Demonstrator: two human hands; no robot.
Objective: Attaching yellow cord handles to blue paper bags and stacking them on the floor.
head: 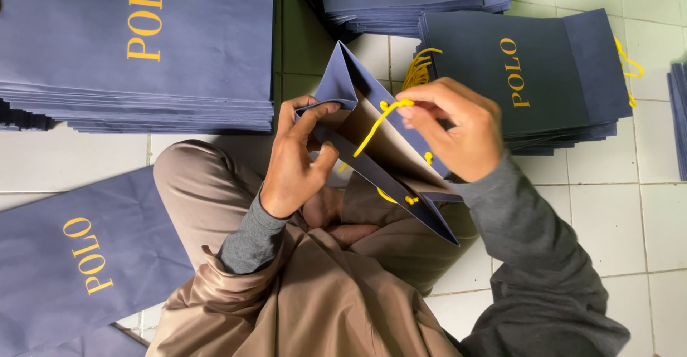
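Seated cross-legged on the white tiled floor (630,221), in tan trousers (215,185) and grey sleeves. Held over the lap: one navy paper bag (372,149), mouth open toward the camera, brown inside showing. Left hand (297,160) clenched on the bag's upper rim near a corner, thumb inside, fingers (322,110) curled over the folded edge. Right hand (458,131) pinching a yellow cord (378,124) at the top edge, fingertips closed on it (cord running down into the bag, another knotted end showing lower at the rim). Around the lap, stacks of flat navy bags with yellow lettering: a tall pile (136,49) upper left, another pile (529,78) just behind the right hand, more at the top edge, one loose flat bag (79,257) lower left.
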